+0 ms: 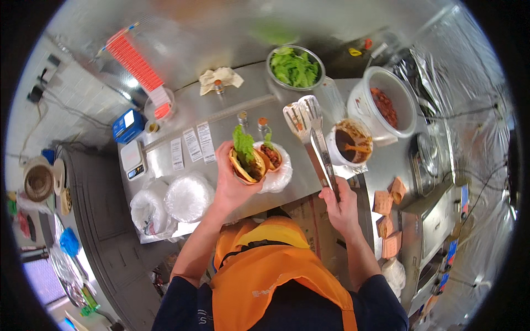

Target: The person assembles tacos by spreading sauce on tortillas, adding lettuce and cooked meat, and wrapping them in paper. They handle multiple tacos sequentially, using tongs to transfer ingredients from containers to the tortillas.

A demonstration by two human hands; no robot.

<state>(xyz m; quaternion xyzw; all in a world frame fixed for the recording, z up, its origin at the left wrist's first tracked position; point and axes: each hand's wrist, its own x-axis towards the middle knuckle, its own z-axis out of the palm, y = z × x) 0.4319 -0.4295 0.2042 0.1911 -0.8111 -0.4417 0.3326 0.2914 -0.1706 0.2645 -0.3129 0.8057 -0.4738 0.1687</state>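
My left hand (231,185) is wrapped round a filled flatbread sandwich (249,166), with a green lettuce leaf sticking up out of it. Just right of it, a plastic-lined bowl (279,179) holds a second filled bread (271,156) with reddish-brown filling and a bit of lettuce. In my right hand (341,205) are long metal tongs (317,157), gripped near the handle end. Their broad, sauce-smeared tips point away from me, left of a white tub of brown sauce (349,144).
Lettuce fills a steel bowl (295,67) at the back. Reddish meat lies in a white bucket (398,102) at back right. Paper slips (191,145), a small scale (133,160) and plastic-covered bowls (189,197) occupy the left. Wrapped breads (382,203) sit at right, beside a metal appliance (436,229).
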